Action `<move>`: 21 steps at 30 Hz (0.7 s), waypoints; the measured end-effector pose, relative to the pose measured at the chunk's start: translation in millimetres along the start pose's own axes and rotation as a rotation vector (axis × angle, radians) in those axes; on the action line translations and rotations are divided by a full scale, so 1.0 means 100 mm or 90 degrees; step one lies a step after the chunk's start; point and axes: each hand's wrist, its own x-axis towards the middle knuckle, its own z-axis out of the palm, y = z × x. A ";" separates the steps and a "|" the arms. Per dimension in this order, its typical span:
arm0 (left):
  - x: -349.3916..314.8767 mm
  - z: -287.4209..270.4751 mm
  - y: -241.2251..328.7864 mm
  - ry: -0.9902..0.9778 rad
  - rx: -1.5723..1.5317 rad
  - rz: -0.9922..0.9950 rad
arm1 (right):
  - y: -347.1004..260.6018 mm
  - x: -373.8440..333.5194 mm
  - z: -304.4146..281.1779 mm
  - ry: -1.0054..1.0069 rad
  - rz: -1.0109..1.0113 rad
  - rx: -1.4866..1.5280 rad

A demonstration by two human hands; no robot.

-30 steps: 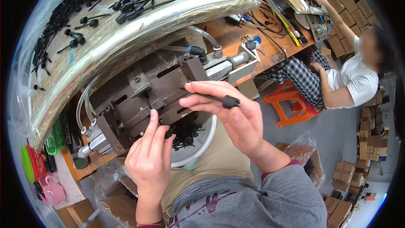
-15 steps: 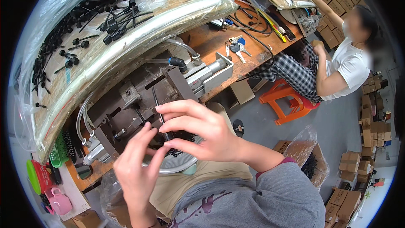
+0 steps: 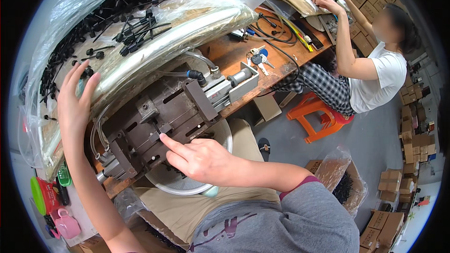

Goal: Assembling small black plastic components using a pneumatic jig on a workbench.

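My left hand [image 3: 76,100] is over the plastic-lined tray [image 3: 101,93], fingers spread, with its fingertips by a small black plastic part [image 3: 86,69]; I cannot tell whether they touch it. On the brown metal press fixture [image 3: 174,117], the stretched index finger of my right hand [image 3: 199,159] rests at the small centre block [image 3: 161,132]. The other fingers of that hand are curled in, and nothing shows between index finger and thumb. A thin dark rod [image 3: 155,124] runs into the block near the fingertip. Many black stemmed parts [image 3: 136,30] lie in the tray.
Below the fixture sits a round white basket [image 3: 224,147] with black parts. Keys [image 3: 260,58] and cables [image 3: 288,33] lie on the wooden bench [image 3: 225,49]. A pink mug [image 3: 67,225] stands at left. A co-worker [image 3: 375,70] sits on an orange stool [image 3: 309,117] to the right.
Both hands were together holding a black stemmed part over the fixture. My left hand has moved up and left to the tray; the right has lowered its index finger onto the fixture.
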 end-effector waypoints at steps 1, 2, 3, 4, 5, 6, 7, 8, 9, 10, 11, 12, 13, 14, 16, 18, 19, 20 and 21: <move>0.05 0.01 0.01 -0.036 0.014 0.002 | 0.00 0.03 -0.01 0.018 -0.015 -0.031; 0.11 0.04 0.04 -0.074 0.025 0.010 | 0.01 0.04 -0.01 0.007 -0.019 -0.046; 0.16 0.08 0.05 -0.109 -0.101 -0.019 | 0.01 0.05 0.01 -0.003 -0.023 -0.061; 0.20 0.09 0.07 -0.118 -0.082 -0.017 | 0.02 0.06 0.01 -0.014 -0.026 -0.076; 0.22 0.07 0.09 -0.126 -0.059 -0.015 | 0.02 0.08 0.00 -0.009 -0.029 -0.087; 0.24 0.06 0.11 -0.134 -0.036 -0.013 | 0.02 0.09 -0.02 -0.019 -0.025 -0.079; 0.23 0.09 0.09 -0.075 -0.050 0.035 | 0.02 0.08 -0.04 -0.029 -0.021 -0.071; 0.23 0.09 0.05 -0.077 -0.056 0.013 | 0.02 0.09 -0.04 -0.038 -0.019 -0.062; 0.25 0.11 0.02 -0.080 -0.067 -0.005 | 0.04 0.08 -0.04 -0.024 -0.017 -0.054; 0.28 0.13 -0.01 -0.083 -0.079 -0.022 | 0.04 0.07 -0.03 -0.018 -0.014 -0.055; 0.27 0.14 -0.07 -0.065 -0.087 -0.009 | 0.03 0.07 0.01 -0.011 -0.014 -0.051; 0.29 0.16 -0.14 -0.060 -0.072 -0.019 | 0.01 0.07 0.03 -0.004 -0.014 -0.050; 0.32 0.18 -0.21 -0.055 -0.057 -0.030 | 0.00 0.07 0.05 -0.002 -0.015 -0.043; 0.35 0.20 -0.21 -0.053 -0.046 -0.038 | 0.00 0.06 0.05 0.001 -0.011 -0.044; 0.38 0.21 -0.18 -0.060 -0.065 -0.047 | 0.01 0.06 0.06 0.006 -0.006 -0.042; 0.37 0.21 -0.19 -0.048 -0.092 -0.061 | 0.00 0.07 0.04 0.000 -0.003 -0.036; 0.37 0.18 -0.20 -0.063 -0.102 -0.068 | 0.00 0.07 0.05 0.003 -0.005 -0.035; 0.37 0.15 -0.21 -0.075 -0.134 -0.082 | 0.00 0.08 0.05 0.006 -0.009 -0.032; 0.33 0.10 -0.13 -0.090 -0.164 -0.101 | 0.00 0.07 0.05 0.004 -0.007 -0.027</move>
